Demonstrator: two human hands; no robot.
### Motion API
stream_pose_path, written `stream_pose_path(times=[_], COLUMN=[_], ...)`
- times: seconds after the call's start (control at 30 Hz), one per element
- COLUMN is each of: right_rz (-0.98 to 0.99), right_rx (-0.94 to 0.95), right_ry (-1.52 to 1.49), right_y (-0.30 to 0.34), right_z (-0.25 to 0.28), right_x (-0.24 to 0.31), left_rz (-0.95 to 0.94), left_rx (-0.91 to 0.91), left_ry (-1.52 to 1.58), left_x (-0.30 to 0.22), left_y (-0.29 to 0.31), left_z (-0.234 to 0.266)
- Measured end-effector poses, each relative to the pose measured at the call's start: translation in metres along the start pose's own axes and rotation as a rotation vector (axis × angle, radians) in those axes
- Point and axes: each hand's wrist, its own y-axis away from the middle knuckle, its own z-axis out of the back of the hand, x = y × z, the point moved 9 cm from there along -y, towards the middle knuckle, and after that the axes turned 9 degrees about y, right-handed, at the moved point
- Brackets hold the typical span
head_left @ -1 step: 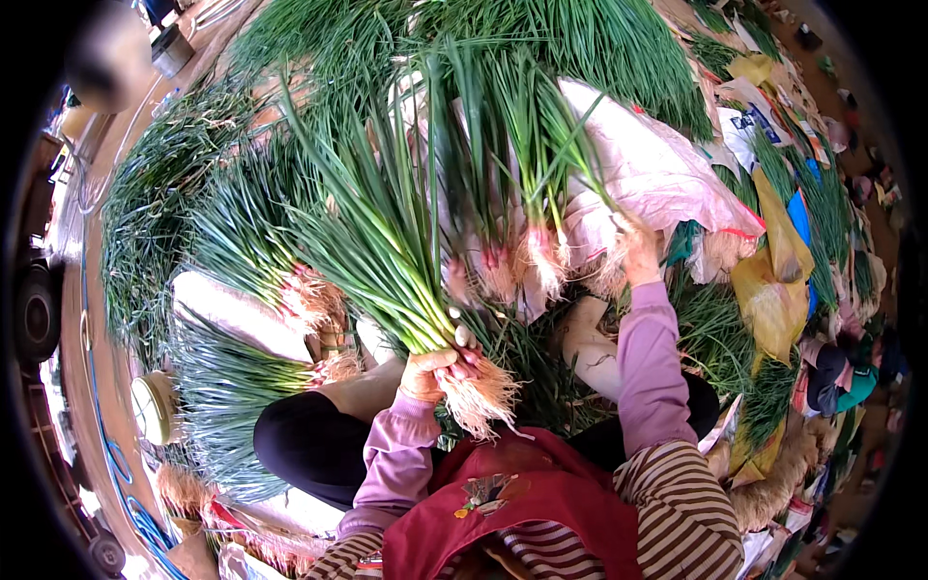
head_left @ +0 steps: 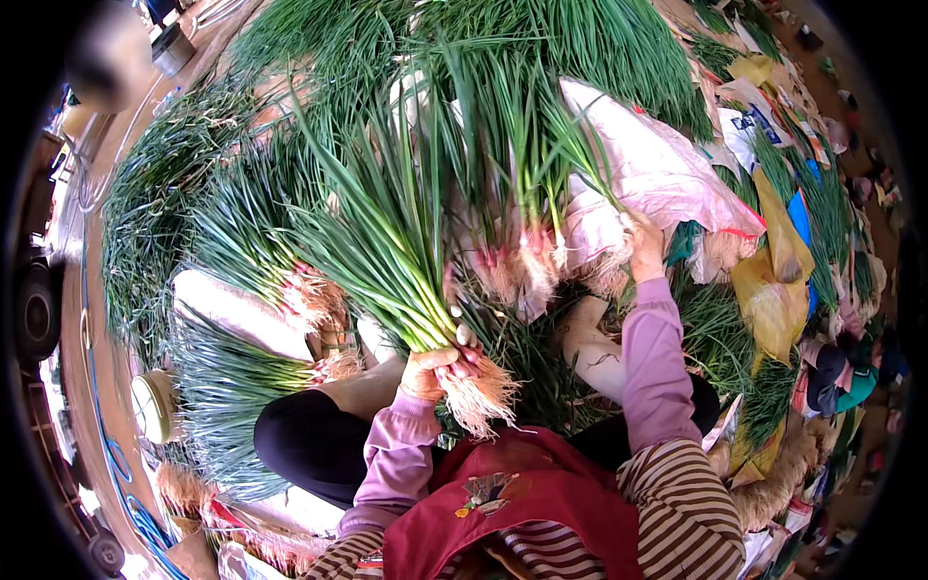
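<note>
My left hand (head_left: 430, 374) is closed round a thick bunch of spring onions (head_left: 411, 290) just above its reddish bulbs. Pale stringy roots (head_left: 478, 396) hang out beyond the fingers over my lap, and the green leaves fan up and away. At the right, my right hand (head_left: 644, 248) has its fingers closed on the lower end of a thin spring onion (head_left: 594, 174), its leaves pointing up and left. Between the hands, smaller clumps of spring onions (head_left: 532, 193) lie with their roots toward me on a pinkish-white sack (head_left: 638, 164).
More bundled spring onions (head_left: 242, 232) lie at the left, with a heap of green leaves (head_left: 580, 48) at the far side. A round pale container (head_left: 153, 408) stands beside a blue hose (head_left: 111, 454). Yellow plastic bags (head_left: 773, 300) lie at the right.
My right hand has shifted slightly to the right with the stalk in it. The leaves of the bunch in my left hand have moved a little, while that hand stays in place.
</note>
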Motion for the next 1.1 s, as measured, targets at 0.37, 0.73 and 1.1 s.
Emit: stream_pose_path(times=[0.37,0.73,1.1], right_rz=[0.425,0.31,0.418], right_rx=[0.162,0.606,0.618], right_ry=[0.394,0.717,0.409], right_y=[0.107,0.148,0.226], right_z=[-0.113,-0.2,-0.207], right_x=[0.098,0.101,0.106], left_rz=[-0.061,0.023,0.213], left_rx=[-0.088,-0.136,-0.303], left_ry=[0.145,0.165,0.158], left_x=[-0.013,-0.004,0.024], left_y=[0.014,0.011,0.019], left_z=[0.044,0.066,0.085])
